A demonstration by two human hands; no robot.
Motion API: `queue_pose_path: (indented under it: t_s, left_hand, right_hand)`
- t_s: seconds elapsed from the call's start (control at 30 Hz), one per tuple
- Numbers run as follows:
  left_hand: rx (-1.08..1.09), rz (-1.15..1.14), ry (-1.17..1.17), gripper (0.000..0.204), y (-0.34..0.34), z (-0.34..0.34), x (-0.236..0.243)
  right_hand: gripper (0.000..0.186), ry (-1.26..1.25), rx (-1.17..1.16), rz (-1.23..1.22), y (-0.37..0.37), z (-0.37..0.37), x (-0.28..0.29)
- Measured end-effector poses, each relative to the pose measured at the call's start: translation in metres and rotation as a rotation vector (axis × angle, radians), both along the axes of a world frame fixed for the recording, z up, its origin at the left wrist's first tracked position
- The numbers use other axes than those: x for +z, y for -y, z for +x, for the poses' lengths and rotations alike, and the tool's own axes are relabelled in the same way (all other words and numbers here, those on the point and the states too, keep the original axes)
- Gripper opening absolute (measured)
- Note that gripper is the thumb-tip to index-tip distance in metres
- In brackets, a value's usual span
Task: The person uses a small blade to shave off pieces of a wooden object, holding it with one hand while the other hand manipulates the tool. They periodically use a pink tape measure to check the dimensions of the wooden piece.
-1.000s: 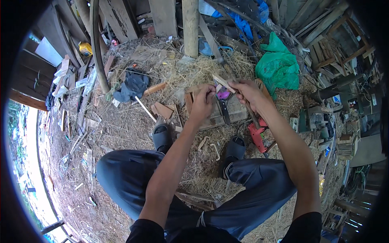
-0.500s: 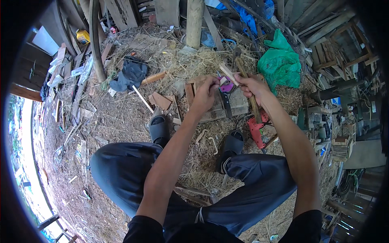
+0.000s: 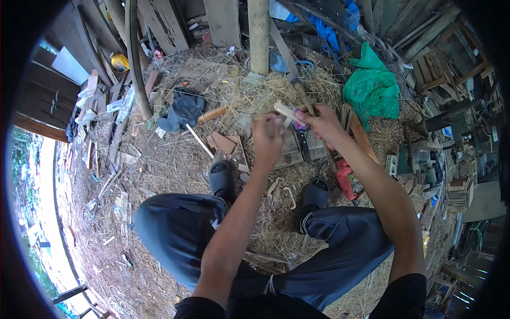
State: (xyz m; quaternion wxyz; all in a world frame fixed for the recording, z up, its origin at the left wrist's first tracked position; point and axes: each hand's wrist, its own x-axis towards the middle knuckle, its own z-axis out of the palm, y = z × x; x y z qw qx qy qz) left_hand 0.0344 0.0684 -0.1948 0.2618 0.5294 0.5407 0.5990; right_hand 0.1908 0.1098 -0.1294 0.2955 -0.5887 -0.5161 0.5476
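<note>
My right hand (image 3: 323, 125) is closed round a pale wooden strip (image 3: 287, 112), whose split-looking end points left. Just left of the strip, my left hand (image 3: 267, 135) has curled fingers, blurred by motion; what they hold, if anything, is hidden. Beneath both hands, a low wooden block (image 3: 289, 158) lies on the ground. A black handle (image 3: 303, 146), apparently a knife's, rests on it beside a small purple object (image 3: 299, 126) partly covered by my right hand. A long-handled tool (image 3: 300, 91) runs behind my right hand; whether that hand touches it, I cannot tell.
A red power tool (image 3: 346, 179) lies right of the block near my sandalled foot (image 3: 317, 194). A brown board (image 3: 362, 139) stands beside it. Beyond are a green plastic sheet (image 3: 372, 90), a wooden post (image 3: 258, 37) and a black bag (image 3: 182, 109). Straw and wood scraps litter the ground.
The whole view has shifted slightly. The pale strip in my right hand has tilted flatter, toward the left. My left hand has drawn back from it a little and is now blurred.
</note>
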Motion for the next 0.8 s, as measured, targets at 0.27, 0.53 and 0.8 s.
queue_pose_path:
  t_s: [0.27, 0.53, 0.8]
  left_hand:
    - [-0.105, 0.138, -0.333, 0.011, -0.003, -0.041, 0.056]
    - [-0.274, -0.123, -0.201, 0.014, -0.012, -0.048, 0.059]
    - [-0.257, -0.04, -0.294, 0.012, -0.014, -0.053, 0.067]
  right_hand:
    - [0.032, 0.044, 0.085, 0.086, 0.01, -0.015, 0.003]
    - [0.037, 0.097, 0.078, 0.101, 0.01, -0.015, 0.006]
    - [0.04, 0.12, 0.084, 0.098, 0.009, -0.015, 0.005]
